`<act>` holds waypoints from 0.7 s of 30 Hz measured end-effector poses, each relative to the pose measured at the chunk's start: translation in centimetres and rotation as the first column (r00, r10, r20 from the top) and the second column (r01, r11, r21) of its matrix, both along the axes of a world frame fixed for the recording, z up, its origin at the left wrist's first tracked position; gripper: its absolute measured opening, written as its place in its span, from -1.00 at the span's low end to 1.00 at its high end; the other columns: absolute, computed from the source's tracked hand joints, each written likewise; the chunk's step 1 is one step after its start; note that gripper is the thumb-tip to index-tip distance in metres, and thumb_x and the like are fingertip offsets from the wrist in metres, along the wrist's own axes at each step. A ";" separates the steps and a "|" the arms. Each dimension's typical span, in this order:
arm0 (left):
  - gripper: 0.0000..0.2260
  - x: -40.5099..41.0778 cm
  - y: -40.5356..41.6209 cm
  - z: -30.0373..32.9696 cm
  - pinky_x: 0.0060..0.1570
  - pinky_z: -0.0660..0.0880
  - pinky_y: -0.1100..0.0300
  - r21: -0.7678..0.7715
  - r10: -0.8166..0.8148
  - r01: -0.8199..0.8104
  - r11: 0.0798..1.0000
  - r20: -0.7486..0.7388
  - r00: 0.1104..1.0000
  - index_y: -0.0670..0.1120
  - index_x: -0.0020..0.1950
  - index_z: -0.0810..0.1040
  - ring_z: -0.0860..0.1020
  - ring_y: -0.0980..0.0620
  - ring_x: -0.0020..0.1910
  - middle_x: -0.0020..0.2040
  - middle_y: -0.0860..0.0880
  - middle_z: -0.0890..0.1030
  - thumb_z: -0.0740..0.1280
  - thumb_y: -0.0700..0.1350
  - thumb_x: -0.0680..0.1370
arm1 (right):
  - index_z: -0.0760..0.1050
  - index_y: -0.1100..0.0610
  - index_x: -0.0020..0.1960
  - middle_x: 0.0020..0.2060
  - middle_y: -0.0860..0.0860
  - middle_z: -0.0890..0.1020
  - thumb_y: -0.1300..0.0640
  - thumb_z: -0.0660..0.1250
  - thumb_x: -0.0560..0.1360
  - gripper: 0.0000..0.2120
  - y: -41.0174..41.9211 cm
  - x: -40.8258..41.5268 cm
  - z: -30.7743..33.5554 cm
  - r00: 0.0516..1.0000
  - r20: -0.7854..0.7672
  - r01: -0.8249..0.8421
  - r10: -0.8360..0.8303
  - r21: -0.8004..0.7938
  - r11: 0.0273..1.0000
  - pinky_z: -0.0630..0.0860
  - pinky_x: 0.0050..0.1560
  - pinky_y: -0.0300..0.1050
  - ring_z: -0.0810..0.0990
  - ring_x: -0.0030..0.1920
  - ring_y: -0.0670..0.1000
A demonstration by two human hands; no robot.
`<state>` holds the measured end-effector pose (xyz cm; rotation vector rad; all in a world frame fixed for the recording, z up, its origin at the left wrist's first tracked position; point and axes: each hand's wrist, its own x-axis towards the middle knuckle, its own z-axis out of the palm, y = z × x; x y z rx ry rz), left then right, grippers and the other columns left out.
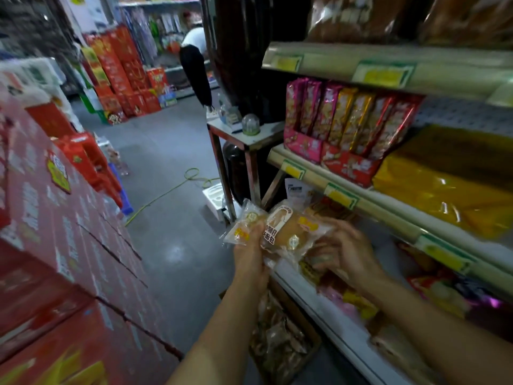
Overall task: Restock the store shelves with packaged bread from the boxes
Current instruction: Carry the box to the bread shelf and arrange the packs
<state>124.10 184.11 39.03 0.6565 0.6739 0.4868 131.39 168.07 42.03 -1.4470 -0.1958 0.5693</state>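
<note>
**Two bread packs in hand at the low shelf's edge**

The left hand [249, 252] is gripping two clear-wrapped bread packs [280, 232], fingers curled round their lower ends, just above the front lip of the lower shelf [311, 298]. The right hand [345, 250] is touching the nearer pack's far side with loosely bent fingers; whether it is pinching the wrapper is unclear. The slick film is risking a slip: the outer pack could be dropping toward the open box [283, 343] below, or crushing against packets already shelved.
</note>
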 end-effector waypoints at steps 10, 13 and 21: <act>-0.64 0.5 -4.2 9.1 0.04 0.63 -0.05 0.418 0.097 -0.112 0.901 0.057 0.994 -0.23 0.24 0.55 0.66 -0.16 0.05 0.06 -0.18 0.68 0.48 -0.12 0.50 | 0.57 0.14 0.06 -0.25 0.05 0.69 -0.27 0.33 0.42 -0.51 -3.0 -3.2 11.0 0.993 -0.114 -0.036 0.042 0.060 0.998 0.53 -0.47 -0.15 0.65 -0.36 0.00; -0.70 0.6 -6.5 11.6 0.07 0.61 0.03 0.529 0.024 -0.077 0.845 0.105 0.994 -0.22 0.23 0.56 0.68 -0.08 0.04 0.04 -0.14 0.70 0.45 -0.16 0.53 | 0.58 0.19 0.13 -0.28 0.07 0.70 0.05 0.51 0.40 -0.63 -4.1 -3.6 12.8 0.985 -0.134 0.118 -0.109 0.059 0.991 0.50 -0.50 -0.19 0.63 -0.41 0.02; -0.86 2.3 -11.9 18.5 -0.31 0.60 0.10 0.480 -0.322 0.233 0.845 0.110 0.940 -0.27 0.02 0.55 0.65 -0.11 -0.24 -0.15 -0.20 0.64 0.42 -0.22 0.54 | 0.60 0.15 -0.11 -0.22 -0.01 0.70 0.23 0.50 0.40 -0.88 -12.2 -2.4 18.1 0.936 0.077 0.328 -0.343 0.160 0.931 0.54 -0.39 -0.24 0.65 -0.30 -0.06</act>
